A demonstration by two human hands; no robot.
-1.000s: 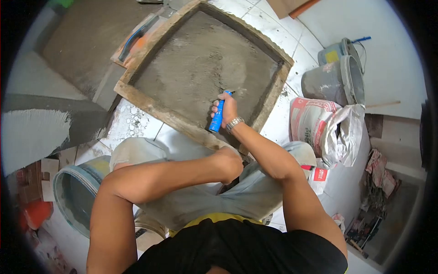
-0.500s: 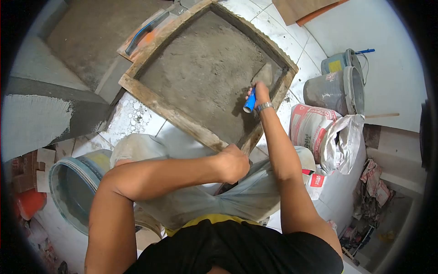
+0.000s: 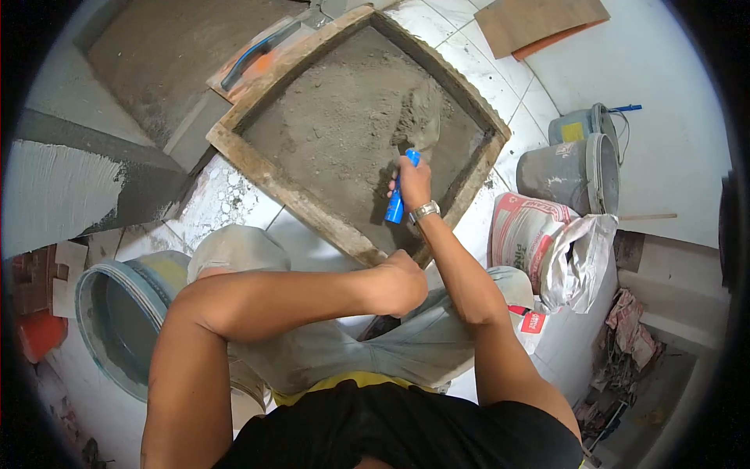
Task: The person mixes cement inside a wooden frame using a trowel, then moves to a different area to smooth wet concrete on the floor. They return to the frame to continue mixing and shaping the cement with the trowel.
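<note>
My right hand (image 3: 414,181), with a metal watch at the wrist, is wrapped round the blue handle of a trowel (image 3: 395,205). The trowel's blade is in grey mortar (image 3: 336,117), some of it heaped around the blade. The mortar lies in a square wooden frame (image 3: 297,205). My left hand (image 3: 400,283) is closed at the frame's near corner; its fingers are mostly hidden, and I cannot make out what they hold.
Outside the frame's upper left edge lies a blue-handled float (image 3: 254,59). Buckets (image 3: 556,173) and an open cement bag (image 3: 527,234) stand at the right. A large bucket (image 3: 117,313) is at the left. A brown board (image 3: 539,23) leans at the top.
My right hand and the trowel have moved left from the frame's right side, and mortar is now piled up by the blade. My left hand stays at the near corner.
</note>
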